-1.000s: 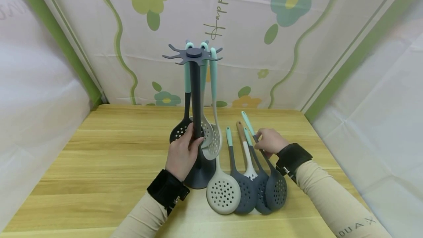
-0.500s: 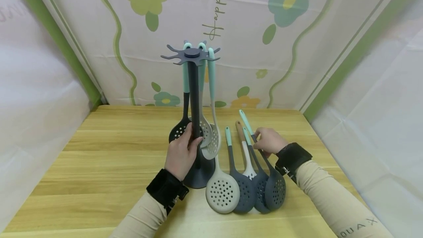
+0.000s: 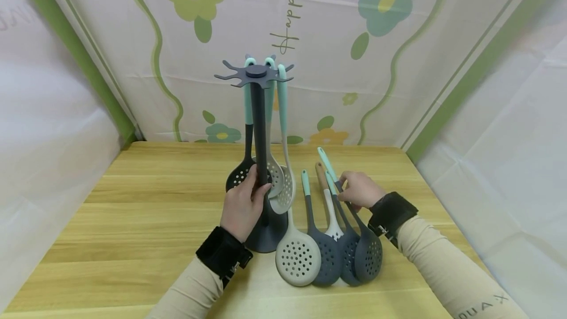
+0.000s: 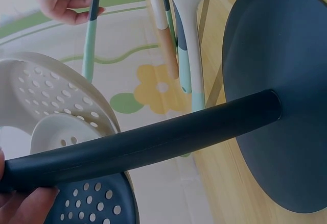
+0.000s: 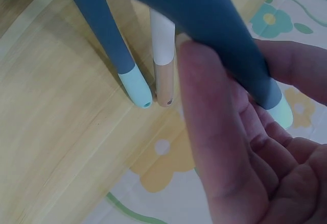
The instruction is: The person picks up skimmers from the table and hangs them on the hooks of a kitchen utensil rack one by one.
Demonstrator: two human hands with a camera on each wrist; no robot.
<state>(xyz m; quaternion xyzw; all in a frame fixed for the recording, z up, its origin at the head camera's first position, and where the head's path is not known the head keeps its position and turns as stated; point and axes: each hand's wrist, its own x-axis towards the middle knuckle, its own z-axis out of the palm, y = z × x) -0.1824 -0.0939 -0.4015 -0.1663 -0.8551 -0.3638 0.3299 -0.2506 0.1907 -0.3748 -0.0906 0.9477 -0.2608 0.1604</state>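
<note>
My left hand (image 3: 242, 209) grips the lower post of a dark utensil stand (image 3: 258, 127), which stands upright on its round base (image 4: 286, 101). Three perforated utensils hang from its hooks: a black slotted spoon (image 3: 237, 177), a grey one (image 3: 277, 181) and a cream skimmer (image 3: 288, 193). On the right, my right hand (image 3: 362, 190) pinches the dark stem of a blue-grey skimmer (image 3: 369, 254) with a mint handle end. Its perforated head is low, overlapping the neighbouring dark skimmer (image 3: 349, 260). In the right wrist view, thumb and fingers (image 5: 209, 117) sit either side of the stem.
A cream skimmer (image 3: 298, 262), another blue-grey skimmer (image 3: 327, 265) and a white utensil with a brown handle (image 3: 329, 201) lie in a row right of the stand on the wooden table (image 3: 146, 220). A flower-printed white cloth (image 3: 328, 28) rises behind the table.
The held skimmer's handle end has swung slightly left, with my right hand keeping its pinch. My left hand and the stand look unchanged apart from a small shift of the view.
</note>
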